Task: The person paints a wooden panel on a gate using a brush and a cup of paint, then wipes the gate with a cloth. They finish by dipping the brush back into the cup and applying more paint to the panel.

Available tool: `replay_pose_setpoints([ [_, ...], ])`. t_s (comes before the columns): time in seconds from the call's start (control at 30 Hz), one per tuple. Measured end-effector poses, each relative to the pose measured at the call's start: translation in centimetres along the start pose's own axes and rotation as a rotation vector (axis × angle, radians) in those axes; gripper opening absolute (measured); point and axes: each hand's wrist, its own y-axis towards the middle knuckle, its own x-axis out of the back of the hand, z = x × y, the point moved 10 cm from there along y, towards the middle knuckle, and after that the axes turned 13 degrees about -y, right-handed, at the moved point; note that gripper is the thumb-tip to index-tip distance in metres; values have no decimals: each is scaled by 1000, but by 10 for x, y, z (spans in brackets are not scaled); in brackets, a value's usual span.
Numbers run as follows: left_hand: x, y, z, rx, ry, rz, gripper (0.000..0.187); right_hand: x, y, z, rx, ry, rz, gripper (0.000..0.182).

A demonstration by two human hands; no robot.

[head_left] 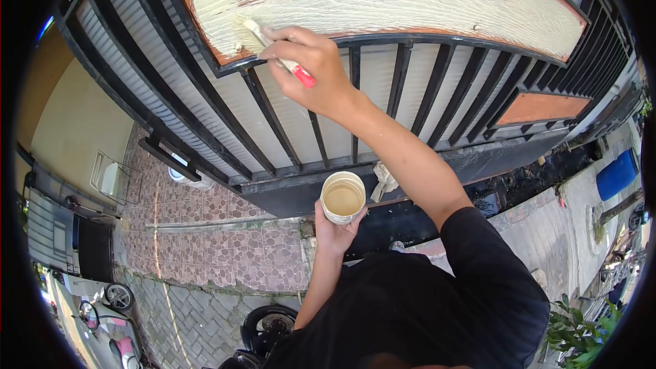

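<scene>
My right hand (309,68) is closed round a paintbrush (279,53) with a pale handle and a red end. Its bristles touch the lower left part of a wooden panel (383,7) set in the black metal fence. Cream paint covers most of this panel, while orange-brown still shows along its upper edge and in small patches at the left. Lower down, my left hand (335,231) grips a small tub (344,197) from beneath, its fingers around the sides. Cream-coloured paint lies inside the tub, which is held roughly upright.
Black fence bars (403,82) run below the panel, with a second orange-brown panel (543,108) farther right. A dark ditch (403,225) lies at the fence's foot. A crumpled pale cloth (384,182) is near it. Motorcycles, a white bucket (188,171) and a blue barrel (617,173) stand around.
</scene>
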Motion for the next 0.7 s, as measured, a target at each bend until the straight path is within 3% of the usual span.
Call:
replay_pose_setpoints([
  [0.23,-7,-5,-8,-36,-4,22,64,109,5,-1,-201,-454,-285,18],
  [0.37,-17,1,-4,-14,31,10,61,61,42,13,-113,-91,-212,17],
  [0.43,-22,-1,2,-19,50,12,60,25,50,-7,-246,102,-24,14],
  [0.47,-28,0,6,-5,44,22,60,30,53,-21,-239,71,-34,10],
  [0.57,-40,2,10,24,54,61,58,79,48,-64,-419,8,38,9],
  [0.7,-36,3,13,37,85,36,60,174,20,-106,-495,-201,-74,13],
])
